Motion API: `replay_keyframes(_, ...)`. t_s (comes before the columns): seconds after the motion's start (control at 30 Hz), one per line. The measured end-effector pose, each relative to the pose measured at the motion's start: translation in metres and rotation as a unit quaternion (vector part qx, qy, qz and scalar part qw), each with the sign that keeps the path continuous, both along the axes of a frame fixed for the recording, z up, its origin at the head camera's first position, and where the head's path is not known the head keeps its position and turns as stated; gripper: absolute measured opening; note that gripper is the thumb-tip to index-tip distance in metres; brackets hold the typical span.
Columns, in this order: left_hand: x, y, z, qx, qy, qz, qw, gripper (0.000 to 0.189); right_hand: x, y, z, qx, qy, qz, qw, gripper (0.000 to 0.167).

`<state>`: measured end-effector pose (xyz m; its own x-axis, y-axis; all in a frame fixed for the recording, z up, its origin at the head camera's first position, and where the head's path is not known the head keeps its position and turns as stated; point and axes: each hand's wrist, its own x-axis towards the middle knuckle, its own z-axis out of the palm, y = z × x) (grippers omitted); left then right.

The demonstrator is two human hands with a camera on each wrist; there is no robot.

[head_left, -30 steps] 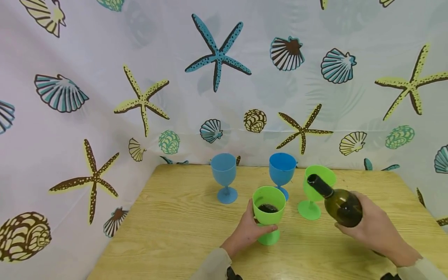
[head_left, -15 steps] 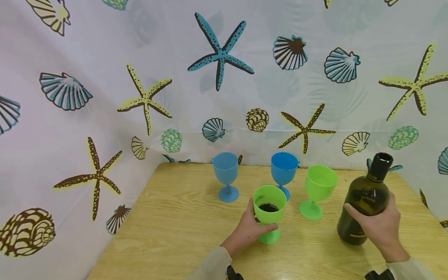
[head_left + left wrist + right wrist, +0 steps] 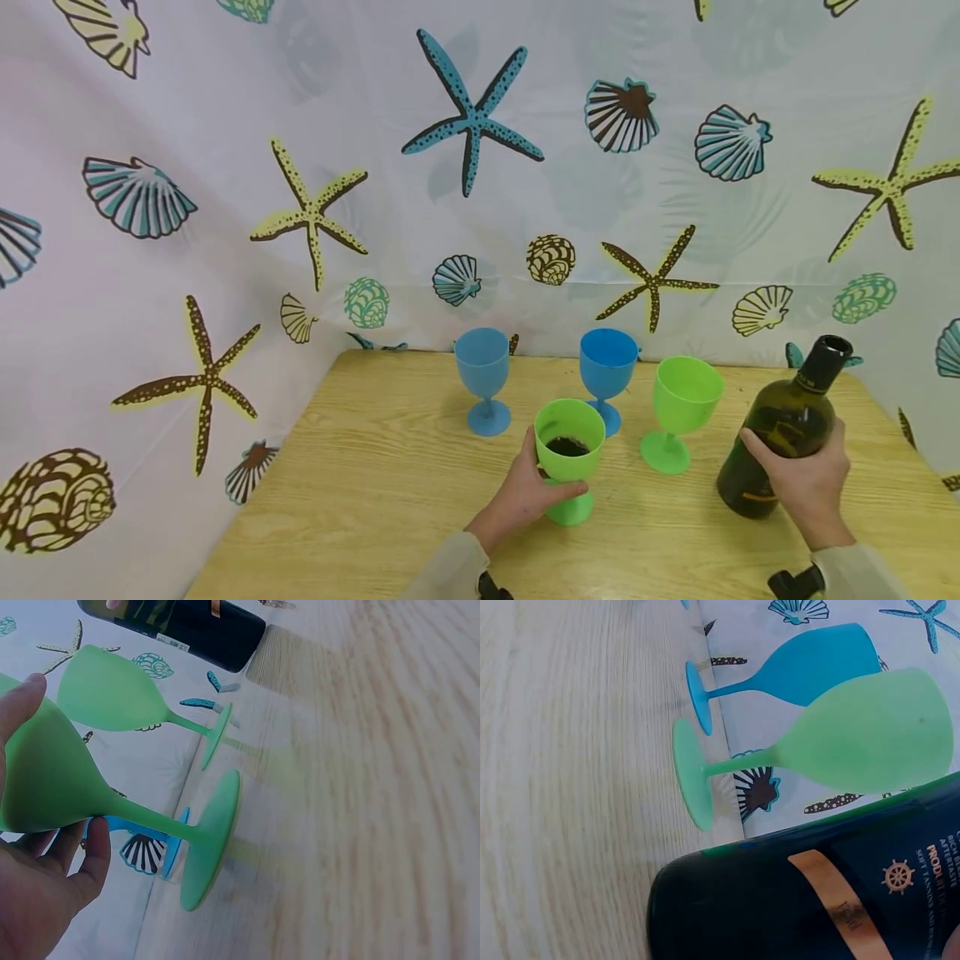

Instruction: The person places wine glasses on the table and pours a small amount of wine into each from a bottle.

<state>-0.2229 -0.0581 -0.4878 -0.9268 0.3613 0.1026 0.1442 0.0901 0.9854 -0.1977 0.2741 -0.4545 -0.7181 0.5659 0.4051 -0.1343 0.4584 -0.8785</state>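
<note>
My left hand (image 3: 517,493) holds a light green goblet (image 3: 572,468) round the lower part of its bowl. Dark liquid lies in the bottom of that goblet. In the left wrist view, its stem and round foot (image 3: 211,844) show close over the table. My right hand (image 3: 812,479) grips a dark green wine bottle (image 3: 783,412) round its body, neck up and leaning a little to the right. The right wrist view shows the bottle's label with a copper-coloured band (image 3: 844,907). Just left of the bottle stands a second green goblet (image 3: 686,400).
Two blue goblets stand toward the back of the wooden table (image 3: 360,500): a lighter blue goblet (image 3: 482,367) on the left, and a deeper blue goblet (image 3: 606,367) behind the held green one. A white curtain (image 3: 375,100) with shells and starfish hangs behind and at the left.
The bottle, earlier tipped with its neck toward the left before the second green goblet, has swung nearly upright and lower at the right. The held green goblet has shifted slightly left.
</note>
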Motion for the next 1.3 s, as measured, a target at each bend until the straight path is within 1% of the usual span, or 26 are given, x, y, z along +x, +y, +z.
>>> replay_keyframes(0.23,0.000,-0.003,-0.004,0.003,0.004,0.000,1.0000,0.088,-0.002,0.003,-0.001,0.002,-0.019,-0.013,0.9997,0.081)
replay_keyframes(0.43,0.001,-0.004,-0.005,0.010,0.003,-0.005,0.9999,0.086,-0.005,0.005,-0.001,-0.009,-0.047,-0.006,0.9988,0.083)
replay_keyframes(0.53,0.003,-0.006,-0.004,0.007,-0.003,-0.001,1.0000,0.085,-0.006,0.006,-0.002,-0.014,-0.058,-0.007,0.9982,0.083)
replay_keyframes(0.67,0.004,-0.013,-0.004,0.009,-0.002,0.004,0.9999,0.084,-0.006,0.006,-0.002,-0.020,-0.064,-0.004,0.9977,0.085)
replay_keyframes(0.73,0.007,-0.020,0.002,0.013,0.000,0.000,0.9999,0.085,-0.007,0.006,-0.002,-0.022,-0.063,-0.001,0.9977,0.085)
replay_keyframes(0.83,0.007,-0.032,0.002,0.015,0.005,0.000,0.9999,0.089,-0.008,0.007,-0.002,-0.021,-0.061,0.000,0.9979,0.085)
replay_keyframes(0.9,0.007,-0.041,0.003,0.012,0.012,0.010,0.9998,0.091,-0.008,0.008,-0.002,-0.022,-0.059,0.001,0.9980,0.085)
replay_keyframes(0.97,0.004,-0.049,-0.003,0.004,0.021,0.027,0.9994,0.091,-0.008,0.009,-0.001,-0.022,-0.056,0.001,0.9982,0.085)
replay_keyframes(1.03,0.004,-0.058,-0.002,-0.003,0.032,0.044,0.9985,0.090,-0.008,0.010,0.000,-0.022,-0.055,0.000,0.9982,0.085)
replay_keyframes(1.1,0.004,-0.066,-0.001,-0.002,0.036,0.058,0.9977,0.090,-0.008,0.011,0.001,-0.023,-0.055,0.000,0.9982,0.086)
replay_keyframes(1.3,-0.002,-0.095,-0.001,-0.006,0.029,0.106,0.9939,0.089,-0.008,0.009,-0.001,-0.028,-0.057,0.003,0.9980,0.085)
